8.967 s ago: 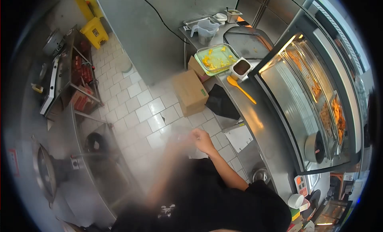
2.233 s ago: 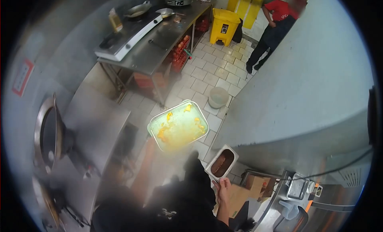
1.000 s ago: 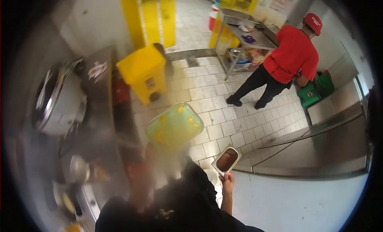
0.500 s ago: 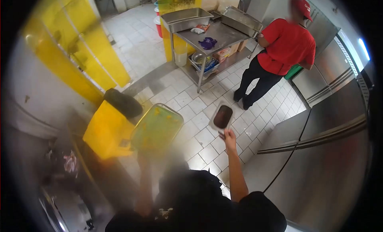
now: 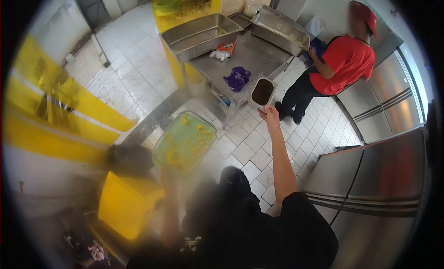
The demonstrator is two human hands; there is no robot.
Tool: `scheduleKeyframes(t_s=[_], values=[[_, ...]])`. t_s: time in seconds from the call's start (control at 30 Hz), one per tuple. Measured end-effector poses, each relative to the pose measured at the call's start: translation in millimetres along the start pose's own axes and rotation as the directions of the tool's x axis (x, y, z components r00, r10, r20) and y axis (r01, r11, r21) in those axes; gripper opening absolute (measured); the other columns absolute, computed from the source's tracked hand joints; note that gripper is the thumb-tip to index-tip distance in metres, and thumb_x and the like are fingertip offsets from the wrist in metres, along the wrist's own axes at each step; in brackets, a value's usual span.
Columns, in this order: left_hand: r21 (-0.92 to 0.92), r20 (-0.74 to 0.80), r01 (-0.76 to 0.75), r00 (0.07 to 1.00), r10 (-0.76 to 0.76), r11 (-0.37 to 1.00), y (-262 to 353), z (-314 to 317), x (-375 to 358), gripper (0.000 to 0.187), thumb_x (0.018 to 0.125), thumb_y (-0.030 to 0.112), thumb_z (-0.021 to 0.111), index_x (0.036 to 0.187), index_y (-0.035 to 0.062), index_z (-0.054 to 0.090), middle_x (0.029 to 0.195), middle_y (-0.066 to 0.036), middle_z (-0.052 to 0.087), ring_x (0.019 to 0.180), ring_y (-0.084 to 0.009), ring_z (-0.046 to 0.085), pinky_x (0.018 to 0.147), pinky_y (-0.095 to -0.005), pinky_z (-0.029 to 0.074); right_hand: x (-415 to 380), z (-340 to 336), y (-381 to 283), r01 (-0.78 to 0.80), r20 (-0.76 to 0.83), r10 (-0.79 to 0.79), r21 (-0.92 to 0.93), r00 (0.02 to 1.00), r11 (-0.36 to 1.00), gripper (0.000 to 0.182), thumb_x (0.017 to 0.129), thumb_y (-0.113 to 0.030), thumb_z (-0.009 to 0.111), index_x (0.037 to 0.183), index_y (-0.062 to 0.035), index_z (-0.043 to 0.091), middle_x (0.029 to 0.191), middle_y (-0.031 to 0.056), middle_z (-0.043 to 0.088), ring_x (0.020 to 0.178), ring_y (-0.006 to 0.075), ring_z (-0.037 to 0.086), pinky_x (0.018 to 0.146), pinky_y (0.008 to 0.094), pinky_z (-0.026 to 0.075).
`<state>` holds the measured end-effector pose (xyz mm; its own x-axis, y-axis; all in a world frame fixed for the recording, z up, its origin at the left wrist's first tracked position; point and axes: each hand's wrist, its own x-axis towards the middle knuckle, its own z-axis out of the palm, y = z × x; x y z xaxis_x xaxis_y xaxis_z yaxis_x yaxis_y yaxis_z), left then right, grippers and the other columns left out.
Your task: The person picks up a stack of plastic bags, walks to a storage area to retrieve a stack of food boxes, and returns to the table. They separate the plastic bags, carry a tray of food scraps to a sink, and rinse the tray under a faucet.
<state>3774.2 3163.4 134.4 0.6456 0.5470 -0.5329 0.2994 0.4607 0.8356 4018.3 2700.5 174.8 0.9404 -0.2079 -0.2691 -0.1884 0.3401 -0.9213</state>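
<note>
My right hand (image 5: 270,116) is closed on the near edge of a small metal food pan (image 5: 254,103) with dark brown contents. The arm is stretched forward, and the pan appears in front of the steel table's near corner. On the left, a shallow greenish tray (image 5: 172,133) with scattered yellow-orange bits is held up in the air. My left hand (image 5: 169,177) is at the tray's near side; blur hides its fingers.
Ahead stands a steel table (image 5: 266,49) bearing large metal pans (image 5: 203,35), a purple cloth (image 5: 237,78) and an orange packet (image 5: 226,48). A person in a red shirt (image 5: 342,65) stands beyond. Steel fridges (image 5: 370,176) line the right; a yellow bin (image 5: 127,206) is at left.
The view has moved closer to the steel table. The food pan now overlaps the table's corner rather than bare floor. The person in red has shifted, with an arm reaching toward something blue.
</note>
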Motion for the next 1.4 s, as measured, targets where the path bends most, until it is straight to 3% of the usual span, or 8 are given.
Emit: scheduleKeyframes(t_s=[0.2, 0.3, 0.33, 0.47, 0.63, 0.8, 1.0, 1.4], values=[[0.384, 0.194, -0.513, 0.858, 0.476, 0.768, -26, 47, 121, 0.04, 0.1, 0.034, 0.043, 0.128, 0.006, 0.048, 0.118, -0.004, 0.059, 0.103, -0.0173, 0.057, 0.084, -0.0303, 0.045, 109, 10, -16, -0.028, 0.011, 0.028, 0.007, 1.0, 1.0, 0.02, 0.097, -0.026, 0.052, 0.097, -0.0063, 0.049, 0.095, 0.0057, 0.058, 0.092, 0.0198, 0.064, 0.078, 0.0295, 0.051], [0.425, 0.26, -0.522, 0.853, 0.453, 0.74, -11, 85, 140, 0.039, 0.101, 0.029, 0.041, 0.129, 0.0032, 0.047, 0.121, -0.006, 0.057, 0.108, -0.0188, 0.055, 0.088, -0.0304, 0.045, 166, 6, -9, -0.042, 0.016, 0.042, 0.012, 0.999, 0.999, 0.02, 0.097, -0.026, 0.05, 0.098, -0.0056, 0.049, 0.098, 0.0069, 0.057, 0.094, 0.0207, 0.064, 0.079, 0.0303, 0.051], [-0.012, 0.157, -0.199, 0.968, 0.198, 0.98, 36, 143, 103, 0.038, 0.102, 0.025, 0.039, 0.131, 0.0017, 0.045, 0.123, -0.008, 0.056, 0.111, -0.0199, 0.054, 0.091, -0.0314, 0.044, 184, 5, -5, -0.069, 0.025, 0.069, -0.005, 0.997, 0.998, 0.02, 0.097, -0.025, 0.05, 0.098, -0.0058, 0.049, 0.099, 0.007, 0.057, 0.094, 0.0209, 0.064, 0.08, 0.0307, 0.051], [0.541, 0.321, -0.537, 0.843, 0.431, 0.647, -2, 159, 144, 0.042, 0.102, 0.025, 0.036, 0.137, 0.0025, 0.039, 0.13, -0.01, 0.051, 0.115, -0.0214, 0.052, 0.095, -0.0332, 0.043, 273, -18, -5, -0.126, 0.066, 0.131, -0.075, 0.989, 0.989, 0.02, 0.098, -0.027, 0.049, 0.098, -0.0069, 0.048, 0.101, 0.0066, 0.056, 0.098, 0.0213, 0.063, 0.081, 0.0328, 0.052], [0.473, 0.176, -0.403, 0.914, 0.364, 0.783, 1, 198, 135, 0.043, 0.102, 0.026, 0.036, 0.138, 0.0033, 0.037, 0.132, -0.01, 0.05, 0.116, -0.0228, 0.052, 0.095, -0.0362, 0.044, 309, -22, 11, -0.118, 0.072, 0.134, -0.194, 0.988, 0.974, 0.029, 0.097, -0.035, 0.049, 0.103, -0.0068, 0.049, 0.101, 0.0056, 0.056, 0.101, 0.0201, 0.061, 0.08, 0.0333, 0.051], [0.05, 0.102, -0.142, 0.985, 0.136, 0.989, 36, 256, 117, 0.041, 0.101, 0.025, 0.04, 0.135, 0.0037, 0.041, 0.128, -0.009, 0.053, 0.114, -0.0223, 0.054, 0.094, -0.0345, 0.045, 268, -2, 32, -0.007, -0.464, -0.075, -0.172, 0.883, 0.985, 0.029, 0.094, -0.036, 0.055, 0.099, -0.0067, 0.055, 0.093, 0.0055, 0.057, 0.078, 0.0145, 0.058, 0.064, 0.0272, 0.048], [0.195, 0.048, -0.232, 0.973, 0.227, 0.953, 48, 263, 93, 0.04, 0.1, 0.026, 0.042, 0.133, 0.005, 0.043, 0.128, -0.007, 0.053, 0.114, -0.0209, 0.053, 0.094, -0.0343, 0.045, 195, 80, 27, 0.56, 0.512, -0.235, -0.698, 0.826, 0.447, 0.025, 0.076, -0.013, 0.069, 0.099, -0.0057, 0.063, 0.105, 0.0114, 0.055, 0.1, 0.0275, 0.054, 0.083, 0.0382, 0.045], [-0.124, -0.267, -0.002, 0.963, -0.031, 0.992, 24, 245, 44, 0.042, 0.102, 0.028, 0.035, 0.135, 0.0029, 0.042, 0.133, -0.009, 0.049, 0.117, -0.0204, 0.051, 0.098, -0.0344, 0.042, 289, 127, 45, 0.582, 0.528, -0.31, -0.805, 0.791, 0.115, 0.042, 0.086, -0.016, 0.061, 0.123, -0.0024, 0.05, 0.119, 0.0173, 0.051, 0.111, 0.0326, 0.048, 0.094, 0.0405, 0.04]])
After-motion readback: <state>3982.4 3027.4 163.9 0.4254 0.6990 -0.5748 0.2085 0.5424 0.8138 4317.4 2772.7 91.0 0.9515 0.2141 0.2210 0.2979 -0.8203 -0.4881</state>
